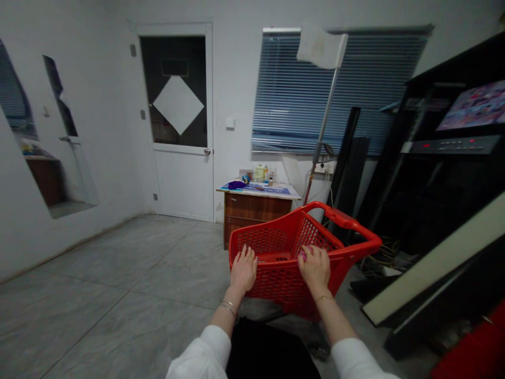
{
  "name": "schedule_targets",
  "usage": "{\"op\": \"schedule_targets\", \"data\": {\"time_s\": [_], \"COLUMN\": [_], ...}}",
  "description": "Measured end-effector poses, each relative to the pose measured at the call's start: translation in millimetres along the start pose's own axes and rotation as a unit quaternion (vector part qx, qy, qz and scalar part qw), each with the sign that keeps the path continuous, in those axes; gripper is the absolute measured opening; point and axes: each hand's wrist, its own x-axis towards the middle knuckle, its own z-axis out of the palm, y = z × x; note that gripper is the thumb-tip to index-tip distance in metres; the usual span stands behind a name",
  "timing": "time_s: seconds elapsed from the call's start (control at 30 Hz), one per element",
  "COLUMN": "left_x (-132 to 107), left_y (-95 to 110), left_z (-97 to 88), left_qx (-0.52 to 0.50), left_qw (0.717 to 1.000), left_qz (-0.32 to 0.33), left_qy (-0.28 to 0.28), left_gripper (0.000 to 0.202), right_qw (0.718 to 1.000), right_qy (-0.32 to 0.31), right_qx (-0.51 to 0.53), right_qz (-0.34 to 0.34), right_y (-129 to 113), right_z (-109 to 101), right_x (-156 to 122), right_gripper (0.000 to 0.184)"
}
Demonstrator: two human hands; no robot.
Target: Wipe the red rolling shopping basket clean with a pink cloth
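Observation:
A red plastic mesh shopping basket (276, 239) with a red handle (347, 218) stands in front of me on the tiled floor. My left hand (243, 268) rests on the basket's near rim at the left, fingers curled over the edge. On the near rim further right sits my right hand (314, 266), fingers folded over it, a ring on one finger. Both wrists wear thin bracelets. The basket's inside shows nothing that I can make out.
Behind the basket stands a small wooden desk (256, 208) with bottles and small items on top. A white door (179, 131) is at the back, a blue window blind (335, 89) right of it. Black equipment with a screen (453, 158) fills the right side.

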Motion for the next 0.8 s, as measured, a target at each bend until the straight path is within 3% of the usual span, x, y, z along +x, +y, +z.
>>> {"op": "schedule_targets", "data": {"time_s": [0.1, 0.2, 0.3, 0.47, 0.57, 0.63, 0.8], "left_x": [0, -1, 0, 3, 4, 4, 4], "left_y": [0, -4, -7, -8, -6, -4, -3], "left_z": [-1.1, -2.9, -3.7, -2.2, -0.9, 0.4, 2.5], "left_qx": [0.012, 0.023, 0.029, 0.026, 0.023, 0.023, 0.024], "left_qw": [1.000, 1.000, 1.000, 1.000, 1.000, 1.000, 1.000], "left_qz": [0.000, 0.006, 0.006, -0.002, -0.003, -0.003, -0.001], "left_qy": [0.003, 0.003, -0.004, -0.007, -0.006, -0.003, 0.006], "left_gripper": [0.048, 0.049, 0.049, 0.049, 0.049, 0.048, 0.049], "right_qw": [0.997, 0.991, 0.988, 0.998, 0.999, 0.999, 0.997], "right_qy": [-0.026, -0.059, -0.083, -0.031, 0.015, 0.028, -0.018], "right_qx": [0.056, 0.087, 0.071, -0.009, -0.029, -0.026, 0.058], "right_qz": [-0.040, -0.082, -0.112, -0.055, -0.014, 0.007, -0.041], "right_y": [-65, -90, -55, 52, 68, 45, -65], "right_z": [7, 7, 2, -8, -8, -4, 12], "right_x": [-16, -21, -11, 21, 27, 20, -14], "right_gripper": [0.030, 0.030, 0.031, 0.030, 0.030, 0.030, 0.029]}}
